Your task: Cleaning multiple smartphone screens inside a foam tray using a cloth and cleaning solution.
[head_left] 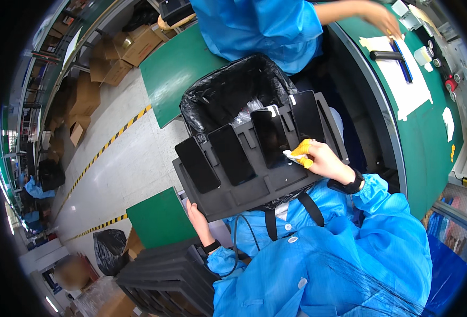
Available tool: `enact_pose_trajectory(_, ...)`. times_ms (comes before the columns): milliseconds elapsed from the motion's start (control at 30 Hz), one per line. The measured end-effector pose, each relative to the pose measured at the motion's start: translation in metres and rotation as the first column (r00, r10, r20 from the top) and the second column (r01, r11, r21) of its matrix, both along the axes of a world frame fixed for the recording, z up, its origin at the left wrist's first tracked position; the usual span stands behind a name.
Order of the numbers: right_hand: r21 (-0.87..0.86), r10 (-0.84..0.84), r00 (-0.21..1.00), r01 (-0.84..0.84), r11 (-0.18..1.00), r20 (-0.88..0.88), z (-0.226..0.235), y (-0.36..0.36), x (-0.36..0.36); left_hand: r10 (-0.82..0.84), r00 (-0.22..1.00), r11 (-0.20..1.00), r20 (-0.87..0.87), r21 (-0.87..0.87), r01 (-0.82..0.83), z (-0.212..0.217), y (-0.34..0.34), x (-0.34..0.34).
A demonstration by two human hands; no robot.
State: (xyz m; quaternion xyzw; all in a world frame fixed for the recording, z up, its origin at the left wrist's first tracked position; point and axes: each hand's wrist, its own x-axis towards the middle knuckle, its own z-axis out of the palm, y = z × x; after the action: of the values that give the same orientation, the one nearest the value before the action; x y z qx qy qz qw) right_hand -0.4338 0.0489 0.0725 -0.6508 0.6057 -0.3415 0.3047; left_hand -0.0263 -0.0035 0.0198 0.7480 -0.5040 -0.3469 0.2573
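Observation:
A black foam tray [220, 206] lies tilted in front of me, with several dark phones in its slots. My left hand [199, 223] grips the tray's near left corner, thumb up along the edge, other fingers partly hidden. Yellow finger cots cover fingertips of my right hand [326, 162], which pinches a small white wipe [296, 156]. The wipe is at the lower right part of one phone [269, 138]. To its right sits another phone [307, 117]; to its left are a third phone [232, 154] and the leftmost phone [197, 165].
Beyond the tray stands a bin lined with a black bag [212, 87], clear plastic scraps inside. A co-worker in a blue smock [260, 26] reaches over the green workbench [429, 179] at right. Stacked black trays [159, 274] stand lower left; cardboard boxes [138, 45] lie farther back.

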Motion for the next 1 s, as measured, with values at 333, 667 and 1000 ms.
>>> enact_pose_trajectory(333,-0.001,-0.383,0.887,0.397,0.918,0.257,-0.010,0.048,-0.078,-0.042,0.988,0.998,-0.151,0.046,0.049,-0.001,0.003,0.012)
enact_pose_trajectory(667,0.470,-0.555,0.139,0.390,0.792,0.820,-0.105,0.051,-0.128,-0.122,0.978,0.992,-0.167,-0.038,0.117,0.022,0.004,-0.004)
enact_pose_trajectory(1000,0.169,-0.554,0.320,0.733,0.659,0.769,0.042,0.216,-0.112,-0.397,0.821,0.918,-0.410,-0.176,0.357,0.091,-0.010,-0.081)
